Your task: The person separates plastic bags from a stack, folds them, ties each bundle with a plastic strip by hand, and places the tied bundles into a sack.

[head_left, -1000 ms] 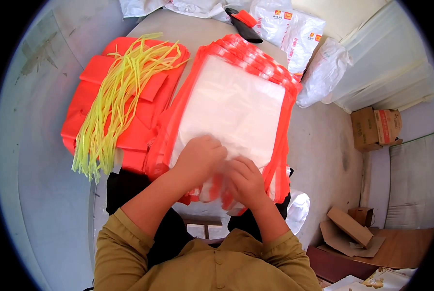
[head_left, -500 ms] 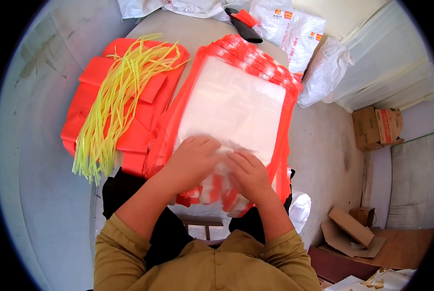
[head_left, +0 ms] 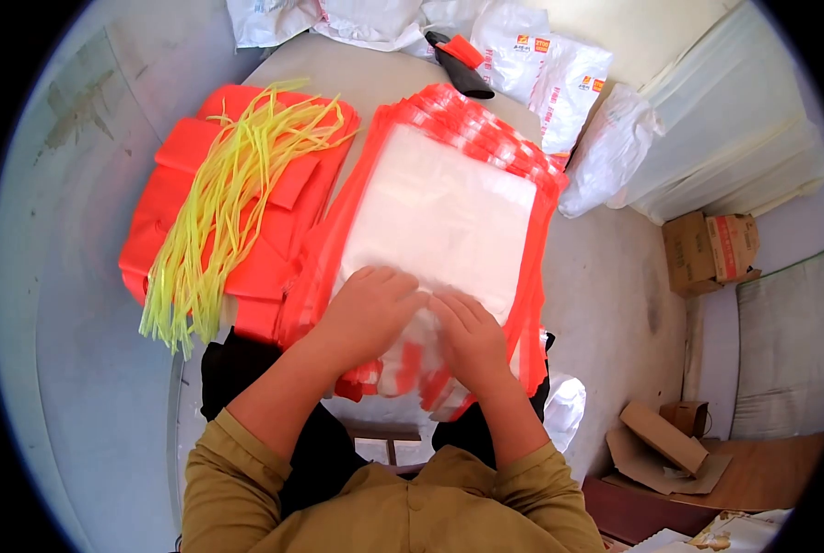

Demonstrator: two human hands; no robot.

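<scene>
A pile of red and white plastic bags [head_left: 444, 217] lies in front of me, its top one pale and flat. My left hand [head_left: 372, 311] rests at the near part of the pile, its fingers bent together over a crumpled bit of clear plastic. Right beside it, my right hand [head_left: 470, 334] has its fingertips close to the left ones, on the same plastic. What lies under the fingertips is blurred and partly hidden. Striped bag ends hang below both hands. Left of the pile, yellow strips [head_left: 228, 207] lie across folded red bags [head_left: 182, 180].
White printed sacks [head_left: 573, 88] stand beyond the table [head_left: 347, 69], with a black and red item [head_left: 463, 69] near its far edge. Cardboard boxes [head_left: 712, 251] are at the right wall, and an opened carton [head_left: 661, 452] lies at the lower right.
My hands have come closer together over the near part of the pile, the left one having turned slightly. The whole view has shifted a little, so the pile appears lower.
</scene>
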